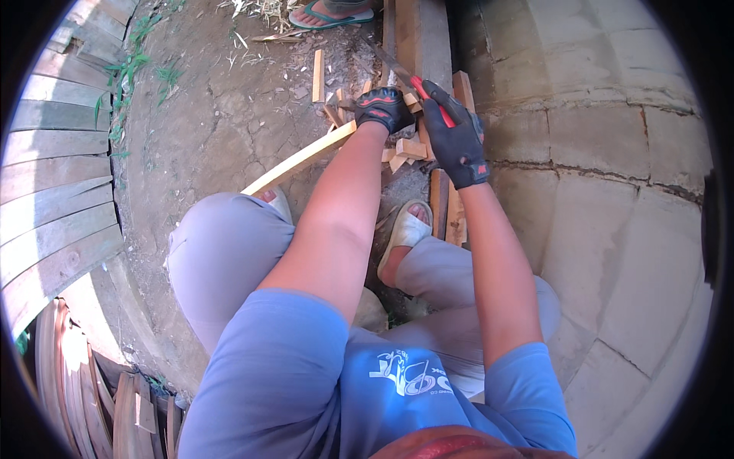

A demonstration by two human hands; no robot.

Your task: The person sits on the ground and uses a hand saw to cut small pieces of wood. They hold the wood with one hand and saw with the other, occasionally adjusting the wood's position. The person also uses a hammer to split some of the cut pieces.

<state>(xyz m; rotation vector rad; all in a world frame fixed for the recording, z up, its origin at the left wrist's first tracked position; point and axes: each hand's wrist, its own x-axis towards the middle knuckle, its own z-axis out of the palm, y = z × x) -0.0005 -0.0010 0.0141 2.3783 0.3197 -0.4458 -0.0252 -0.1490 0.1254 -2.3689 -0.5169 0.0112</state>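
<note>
My right hand, in a dark glove, is wrapped round the red handle of a hand saw. The saw's grey blade slants away from the handle toward the far left. Close beside it, my left hand, in a black glove with red marks, is closed over a long pale wooden strip. One end of this strip runs back toward my left knee; the other is hidden by the glove. Short wood offcuts lie beneath and around both hands.
A thick timber beam stretches away beyond my hands. Another person's sandalled foot rests at the far end, near wood shavings. A loose wooden piece lies on the dirt. Concrete slabs border the right; planks line the left.
</note>
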